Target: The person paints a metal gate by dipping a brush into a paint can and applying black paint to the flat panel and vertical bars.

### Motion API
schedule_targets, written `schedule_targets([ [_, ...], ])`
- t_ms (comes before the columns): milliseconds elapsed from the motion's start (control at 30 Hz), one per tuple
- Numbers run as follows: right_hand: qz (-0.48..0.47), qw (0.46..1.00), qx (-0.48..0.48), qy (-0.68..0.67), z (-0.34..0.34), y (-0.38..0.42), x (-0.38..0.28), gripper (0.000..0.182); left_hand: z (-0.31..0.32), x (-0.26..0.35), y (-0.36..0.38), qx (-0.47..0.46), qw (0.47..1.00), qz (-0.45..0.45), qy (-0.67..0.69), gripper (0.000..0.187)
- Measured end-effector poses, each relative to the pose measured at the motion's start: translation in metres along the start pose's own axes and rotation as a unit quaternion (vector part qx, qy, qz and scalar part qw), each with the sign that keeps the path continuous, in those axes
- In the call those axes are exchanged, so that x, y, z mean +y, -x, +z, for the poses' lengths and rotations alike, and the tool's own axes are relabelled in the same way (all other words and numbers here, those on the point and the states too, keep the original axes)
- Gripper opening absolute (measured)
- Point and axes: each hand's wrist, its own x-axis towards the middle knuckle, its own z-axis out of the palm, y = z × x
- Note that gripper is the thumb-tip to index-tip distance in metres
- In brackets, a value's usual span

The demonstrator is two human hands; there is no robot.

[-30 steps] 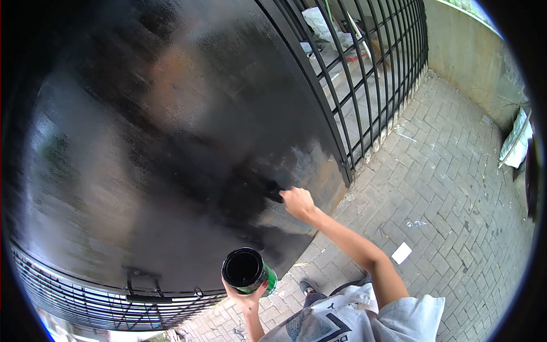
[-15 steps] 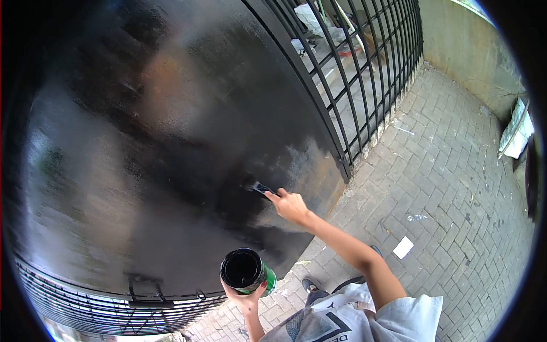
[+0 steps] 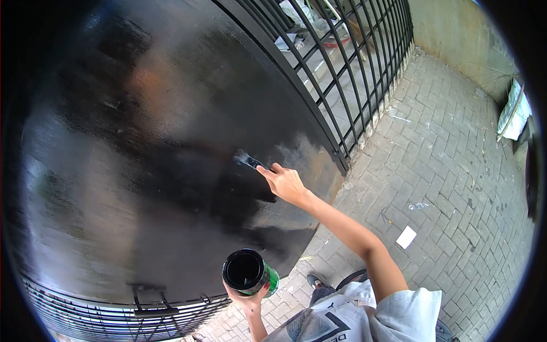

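My right hand (image 3: 288, 183) grips a paintbrush (image 3: 248, 160) by its dark handle, with the bristles against the large metal panel (image 3: 188, 228). Most of the panel is glossy black. A patch near its lower right edge (image 3: 290, 208) shows grey and rusty brown. Below, my left hand (image 3: 250, 299) is wrapped round a green paint can (image 3: 272, 280), which is open at the top and tilted toward me. Black paint coats its rim and inside. How full the can is cannot be made out.
A black barred fence (image 3: 342, 74) adjoins the panel, with bags and loose items behind it. Brick paving (image 3: 439, 148) runs to a concrete wall (image 3: 456, 40). A white card (image 3: 406, 237) lies on the paving, and a white sack (image 3: 514, 114) leans at the right.
My right hand and the paintbrush have moved up and slightly left across the panel. My left hand still holds the paint can in nearly the same place.
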Motion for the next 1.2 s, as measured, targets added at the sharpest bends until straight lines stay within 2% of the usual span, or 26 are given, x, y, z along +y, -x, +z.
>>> schedule_targets([
  [67, 0.039, 0.998, -0.057, 0.015, 0.028, 0.039, 0.027, 0.045, -0.001, -0.001, 0.001, 0.003, 1.000, 0.001, 0.006, 0.107],
  [133, 0.084, 0.988, -0.109, 0.065, 0.031, 0.075, 0.045, 0.031, -0.002, -0.003, 0.002, 0.012, 1.000, -0.009, 0.009, 0.107],
  [167, 0.140, 0.954, -0.245, 0.101, 0.030, 0.086, 0.061, 0.028, -0.005, -0.003, 0.006, 0.010, 1.000, -0.008, 0.003, 0.107],
  [200, 0.174, 0.935, -0.298, 0.083, 0.022, 0.092, 0.070, 0.026, -0.005, -0.004, 0.005, 0.008, 1.000, -0.002, 0.001, 0.107],
  [300, 0.169, 0.952, -0.244, 0.074, 0.010, 0.070, 0.049, 0.023, 0.001, -0.005, -0.003, 0.012, 1.000, 0.011, 0.010, 0.105],
  [400, 0.079, 0.982, -0.160, 0.067, -0.014, -0.012, -0.003, 0.010, -0.003, -0.011, 0.001, 0.019, 0.999, 0.010, 0.024, 0.105],
  [433, 0.058, 0.984, -0.154, 0.066, -0.020, -0.033, -0.017, 0.013, -0.003, -0.011, 0.000, 0.022, 0.999, 0.007, 0.031, 0.105],
  [500, 0.023, 0.996, -0.073, 0.037, -0.040, -0.058, -0.047, 0.030, 0.000, -0.010, -0.001, 0.030, 0.999, 0.000, 0.044, 0.105],
  [600, 0.002, 1.000, 0.016, -0.011, -0.044, -0.048, -0.058, 0.032, 0.000, -0.016, -0.002, 0.032, 0.999, 0.017, 0.032, 0.105],
  [667, -0.008, 0.998, 0.058, -0.024, -0.026, -0.023, -0.040, 0.034, 0.003, -0.010, -0.004, 0.029, 0.998, 0.011, 0.050, 0.105],
  [767, 0.033, 0.999, -0.032, 0.009, 0.020, 0.026, 0.015, 0.041, 0.000, -0.005, -0.004, 0.018, 0.999, 0.002, 0.043, 0.106],
  [833, 0.078, 0.992, -0.093, 0.046, 0.017, 0.048, 0.026, 0.030, 0.000, 0.000, -0.004, 0.021, 0.999, 0.006, 0.032, 0.106],
  [900, 0.166, 0.922, -0.327, 0.125, 0.014, 0.060, 0.055, 0.028, -0.004, -0.003, -0.001, 0.022, 0.999, -0.006, 0.025, 0.107],
  [967, 0.166, 0.943, -0.269, 0.106, 0.010, 0.054, 0.059, 0.026, -0.001, -0.003, -0.005, 0.025, 0.999, 0.013, 0.032, 0.106],
  [1033, 0.135, 0.961, -0.224, 0.091, 0.001, 0.025, 0.027, 0.026, -0.004, -0.007, -0.001, 0.021, 0.999, 0.001, 0.028, 0.106],
  [1100, 0.086, 0.976, -0.185, 0.075, -0.009, -0.017, -0.007, 0.014, 0.000, -0.008, -0.005, 0.021, 0.999, 0.001, 0.030, 0.106],
  [1200, 0.046, 0.997, -0.064, 0.014, -0.035, -0.044, -0.042, 0.019, 0.003, -0.009, -0.006, 0.028, 0.998, 0.001, 0.059, 0.106],
])
